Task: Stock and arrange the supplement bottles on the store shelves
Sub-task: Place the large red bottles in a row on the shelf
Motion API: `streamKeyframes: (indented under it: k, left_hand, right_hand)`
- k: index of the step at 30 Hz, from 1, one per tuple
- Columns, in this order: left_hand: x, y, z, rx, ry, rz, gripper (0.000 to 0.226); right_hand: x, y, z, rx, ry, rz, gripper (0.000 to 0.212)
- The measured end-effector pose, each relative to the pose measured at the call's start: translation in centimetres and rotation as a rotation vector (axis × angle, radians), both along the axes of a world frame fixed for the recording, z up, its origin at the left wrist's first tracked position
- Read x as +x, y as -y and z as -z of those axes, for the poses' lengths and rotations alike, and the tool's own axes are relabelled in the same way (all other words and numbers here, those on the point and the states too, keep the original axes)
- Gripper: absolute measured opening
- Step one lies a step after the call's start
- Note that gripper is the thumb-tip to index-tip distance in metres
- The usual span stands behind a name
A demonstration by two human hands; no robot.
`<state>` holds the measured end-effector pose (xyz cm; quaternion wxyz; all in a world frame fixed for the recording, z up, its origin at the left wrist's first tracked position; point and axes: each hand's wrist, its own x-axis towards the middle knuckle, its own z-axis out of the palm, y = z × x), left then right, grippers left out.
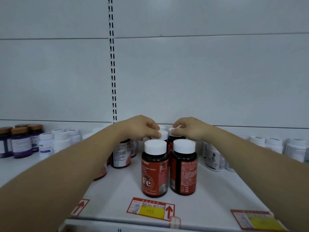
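— so why are both hands reaching behind the front pair?
— left hand (142, 127) and right hand (189, 128) are each pinching a white-capped red bottle's lid (163, 133), seemingly squaring the back row on the white metal shelf (117, 190).

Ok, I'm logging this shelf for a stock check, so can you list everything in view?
Dark red-labelled bottles with white caps: two in front, at least two behind, shelf centre.
Similar red-labelled bottles: a few, partly hidden behind the left forearm.
Purple bottles with copper caps: about four, far left.
White bottles with white caps: several, left; more on the right.
Red and yellow price tags: three, shelf front edge.
White metal shelf: one.
Left hand: fingers on a rear bottle cap.
Right hand: fingers on the neighbouring rear cap.
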<state>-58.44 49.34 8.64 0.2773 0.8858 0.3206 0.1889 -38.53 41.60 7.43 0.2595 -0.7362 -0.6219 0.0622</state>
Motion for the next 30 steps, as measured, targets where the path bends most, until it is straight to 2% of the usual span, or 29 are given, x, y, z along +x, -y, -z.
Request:
streamKeyframes:
  k: [4, 7, 10, 12, 16, 19, 21, 22, 24, 26, 27, 29, 30]
  left_hand:
    - [0.2, -0.2, 0.1, 0.049, 0.102, -0.03, 0.026]
    - [-0.1, 0.4, -1.5, 0.029, 0.367, -0.063, 0.016]
    - [-1.0, 1.8, -4.1, -0.03, 0.676, -0.082, 0.008]
    - [-1.6, 2.8, -5.0, -0.032, 0.772, -0.068, 0.008]
    - [-2.3, 4.6, -4.1, -0.041, 0.762, -0.027, 0.014]
    - [-2.4, 5.2, -2.8, -0.089, 0.816, -0.033, 0.019]
    - [-2.6, 5.5, -2.2, -0.12, 0.784, 0.026, 0.02]
    - [-2.7, 5.6, -1.9, -0.149, 0.744, 0.076, 0.025]
    - [-2.8, 5.8, -1.3, -0.231, 0.686, 0.161, 0.051]
    - [-2.9, 5.8, -0.9, -0.263, 0.706, 0.181, 0.071]
    - [-3.0, 5.7, -0.8, -0.251, 0.736, 0.176, 0.077]
    - [-3.1, 5.7, -0.5, -0.226, 0.814, 0.146, 0.081]
    - [-3.2, 5.8, -0.4, -0.225, 0.85, 0.131, 0.078]
  right_hand:
    - [0.0, 0.0, -0.1, 0.198, -0.056, 0.01, 0.036]
    - [-0.3, 1.2, -2.4, 0.419, -0.143, 0.048, 0.035]
    - [-1.4, 3.3, -5.4, 0.65, -0.283, 0.035, 0.022]
    - [-2.4, 5.0, -6.6, 0.717, -0.37, -0.003, 0.013]
    - [-3.9, 7.1, -6.1, 0.677, -0.421, -0.041, 0.009]
    - [-4.8, 7.7, -4.8, 0.623, -0.421, -0.037, 0.021]
    - [-5.2, 7.8, -4.0, 0.611, -0.449, -0.042, 0.025]
    - [-5.3, 7.9, -3.6, 0.584, -0.463, -0.064, 0.03]
    - [-5.7, 7.9, -2.7, 0.516, -0.497, -0.135, 0.055]
    - [-5.8, 7.9, -2.0, 0.506, -0.538, -0.176, 0.077]
    - [-5.8, 7.9, -1.9, 0.526, -0.566, -0.178, 0.082]
    - [-6.0, 7.9, -1.8, 0.6, -0.656, -0.187, 0.077]
    - [-6.2, 7.9, -1.8, 0.64, -0.713, -0.211, 0.066]
